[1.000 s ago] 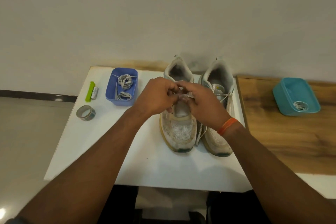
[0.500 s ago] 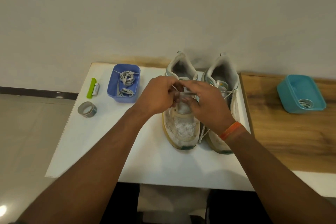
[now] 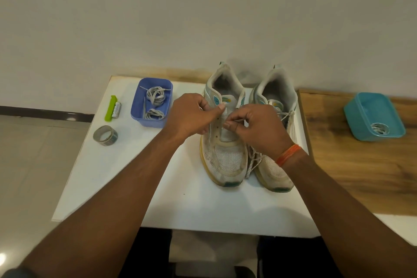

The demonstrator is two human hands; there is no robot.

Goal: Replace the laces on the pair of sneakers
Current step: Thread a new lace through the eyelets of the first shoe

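head view: two worn white sneakers stand side by side, toes toward the person, on a white table [image 3: 117, 187]. left sneaker [image 3: 225, 158] has bare eyelets over most of its front – its tongue is exposed. left hand [image 3: 191, 117] has curled fingers at the upper eyelets on that shoe's left edge; whether it grips the eyelet flap or a lace end cannot be told. right hand [image 3: 255, 128] pinches a thin white lace end between thumb and forefinger over the tongue. right sneaker [image 3: 275, 171] is laced, a loose white lace [image 3: 253, 162] hanging between the two shoes. blue tub [image 3: 144, 119] near the left hand holds coiled grey laces [image 3: 155, 97]. teal tub [image 3: 361, 128] sits well apart on the wooden counter [image 3: 352, 176] – one coil inside. roll of tape [image 3: 105, 135] and a green tool [image 3: 111, 108] lie at the table's left.
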